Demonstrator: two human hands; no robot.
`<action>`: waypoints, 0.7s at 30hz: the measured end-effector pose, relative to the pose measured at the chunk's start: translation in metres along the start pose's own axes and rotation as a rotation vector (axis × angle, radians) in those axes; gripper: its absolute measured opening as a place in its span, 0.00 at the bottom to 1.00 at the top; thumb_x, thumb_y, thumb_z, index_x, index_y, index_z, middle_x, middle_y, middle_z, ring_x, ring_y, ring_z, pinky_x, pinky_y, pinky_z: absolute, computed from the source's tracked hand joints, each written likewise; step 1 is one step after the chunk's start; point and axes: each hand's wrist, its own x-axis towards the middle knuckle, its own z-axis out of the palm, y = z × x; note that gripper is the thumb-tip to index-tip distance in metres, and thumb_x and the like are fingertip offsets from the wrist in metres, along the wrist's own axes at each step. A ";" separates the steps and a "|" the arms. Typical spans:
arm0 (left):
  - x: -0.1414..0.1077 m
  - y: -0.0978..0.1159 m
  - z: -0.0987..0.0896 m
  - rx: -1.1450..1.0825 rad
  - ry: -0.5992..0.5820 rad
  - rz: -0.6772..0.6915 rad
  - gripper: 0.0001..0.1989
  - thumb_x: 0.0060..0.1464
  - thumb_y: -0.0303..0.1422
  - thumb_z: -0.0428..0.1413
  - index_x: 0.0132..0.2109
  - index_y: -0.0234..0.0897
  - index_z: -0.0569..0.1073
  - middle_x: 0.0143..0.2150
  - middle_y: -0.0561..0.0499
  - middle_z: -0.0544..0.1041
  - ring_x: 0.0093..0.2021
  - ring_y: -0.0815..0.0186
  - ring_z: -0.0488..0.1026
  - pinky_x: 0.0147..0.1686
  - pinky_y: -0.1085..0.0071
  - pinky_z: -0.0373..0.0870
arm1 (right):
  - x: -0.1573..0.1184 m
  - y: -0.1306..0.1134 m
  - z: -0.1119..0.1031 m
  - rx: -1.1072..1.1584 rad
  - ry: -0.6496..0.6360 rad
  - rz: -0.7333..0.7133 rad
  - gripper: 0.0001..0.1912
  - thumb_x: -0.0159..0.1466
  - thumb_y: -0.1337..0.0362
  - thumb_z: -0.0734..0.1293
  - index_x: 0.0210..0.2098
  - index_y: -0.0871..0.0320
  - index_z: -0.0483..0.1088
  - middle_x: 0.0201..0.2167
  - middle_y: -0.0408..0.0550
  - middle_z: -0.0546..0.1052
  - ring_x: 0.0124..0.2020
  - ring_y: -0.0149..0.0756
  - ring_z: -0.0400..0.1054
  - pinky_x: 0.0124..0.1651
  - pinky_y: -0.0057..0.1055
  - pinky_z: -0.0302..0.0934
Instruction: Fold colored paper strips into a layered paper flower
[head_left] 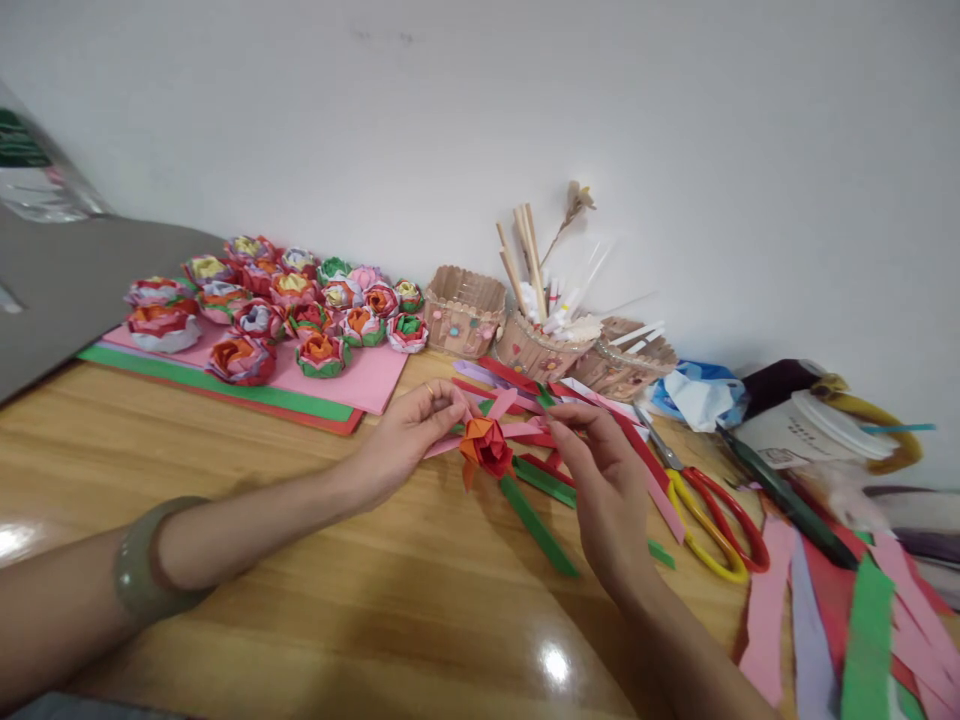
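Note:
Between my hands is a partly folded paper flower [486, 446], red and orange at its centre, with pink and green strips sticking out around it. My left hand [421, 430] is closed in a pinch at the flower's upper left, on a pink strip. On the other side, my right hand [604, 480] pinches the tip of another pink paper strip [527, 430] that reaches out from the flower. A long green strip [538, 525] slants from the flower down toward the tabletop. Loose coloured strips lie behind and under my right hand.
Finished paper flowers [319, 318] cover stacked coloured sheets [386, 375] at the left. Decorated baskets [461, 315] stand against the wall, some holding sticks. Red-and-yellow scissors [701, 510], a dark green pen-like tool [791, 500], a white tub [806, 430] and paper offcuts [866, 640] lie right.

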 end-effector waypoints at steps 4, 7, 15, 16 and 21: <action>-0.003 0.000 0.003 -0.040 -0.078 -0.091 0.11 0.47 0.36 0.61 0.31 0.34 0.67 0.30 0.55 0.70 0.30 0.73 0.68 0.34 0.76 0.65 | -0.002 0.000 0.003 0.017 -0.215 0.043 0.11 0.59 0.58 0.64 0.40 0.54 0.71 0.39 0.47 0.75 0.41 0.38 0.69 0.42 0.33 0.62; -0.006 0.002 0.005 -0.035 -0.126 -0.164 0.09 0.46 0.33 0.60 0.30 0.34 0.67 0.30 0.55 0.70 0.31 0.73 0.69 0.33 0.76 0.65 | -0.004 0.000 0.006 0.059 -0.272 0.066 0.10 0.58 0.59 0.66 0.38 0.56 0.72 0.34 0.47 0.77 0.35 0.36 0.71 0.38 0.32 0.64; -0.011 0.008 0.012 0.202 -0.117 -0.093 0.11 0.42 0.32 0.62 0.32 0.33 0.69 0.27 0.56 0.70 0.23 0.76 0.63 0.23 0.78 0.58 | -0.008 -0.001 0.008 -0.056 -0.281 -0.129 0.07 0.57 0.67 0.66 0.36 0.57 0.73 0.31 0.45 0.78 0.32 0.33 0.71 0.36 0.29 0.66; -0.011 0.009 0.013 0.231 -0.098 -0.059 0.11 0.40 0.31 0.63 0.32 0.32 0.70 0.27 0.55 0.70 0.24 0.75 0.63 0.24 0.77 0.58 | -0.008 -0.002 0.008 -0.051 -0.273 -0.133 0.06 0.57 0.67 0.66 0.36 0.57 0.73 0.31 0.45 0.78 0.31 0.33 0.71 0.35 0.29 0.66; -0.010 0.009 0.015 0.193 -0.053 0.029 0.10 0.38 0.29 0.63 0.27 0.32 0.70 0.27 0.54 0.73 0.26 0.73 0.67 0.28 0.75 0.63 | -0.011 -0.003 0.010 -0.069 -0.247 -0.159 0.02 0.56 0.68 0.68 0.31 0.58 0.72 0.29 0.45 0.78 0.30 0.33 0.71 0.35 0.29 0.66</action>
